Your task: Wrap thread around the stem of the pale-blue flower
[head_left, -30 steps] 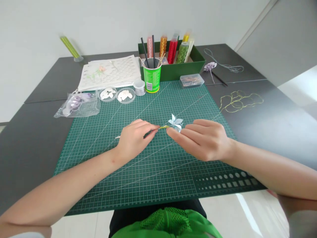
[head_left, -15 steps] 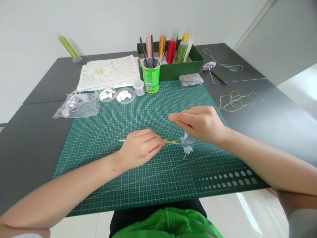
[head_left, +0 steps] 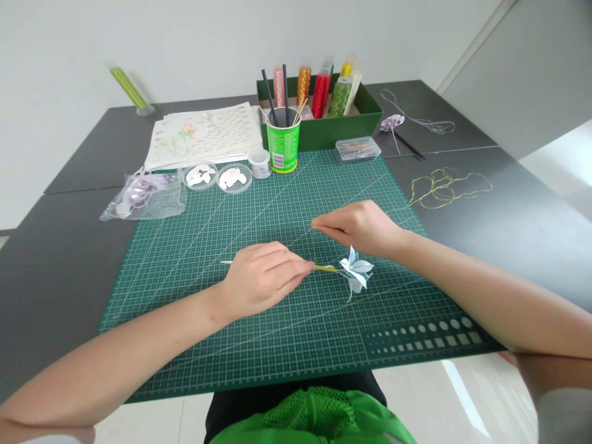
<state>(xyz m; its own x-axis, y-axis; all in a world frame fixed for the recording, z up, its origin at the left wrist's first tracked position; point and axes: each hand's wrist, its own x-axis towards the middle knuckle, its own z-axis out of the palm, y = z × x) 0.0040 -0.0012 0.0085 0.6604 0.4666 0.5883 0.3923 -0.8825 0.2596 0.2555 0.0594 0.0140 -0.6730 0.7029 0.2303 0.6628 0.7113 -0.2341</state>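
My left hand [head_left: 268, 277] is closed in a pinch on the yellow-green stem [head_left: 327, 268] of a pale blue flower [head_left: 357, 269]. The flower lies sideways, its petals pointing right, low over the green cutting mat [head_left: 194, 333]. A thin silvery tip [head_left: 226, 262] shows to the left of this hand. Above and slightly behind the flower, my right hand [head_left: 356, 226] has its fingers pinched together. What lies between those fingertips is too small to make out; a faint thread seems to hang below them.
Across the back stand a green cup [head_left: 283, 145], a green box [head_left: 324, 132] of thread spools, and a clear case [head_left: 357, 149]. Dishes of white pieces [head_left: 234, 179], a plastic bag [head_left: 145, 196] and paper sheets [head_left: 208, 139] are at left. Loose yellow-green thread [head_left: 446, 188] lies at right.
My right hand has moved left and slightly down. The blue flower has turned and shifted a little to the right, showing its petals more clearly. My left hand keeps its pinch, nearly in place.
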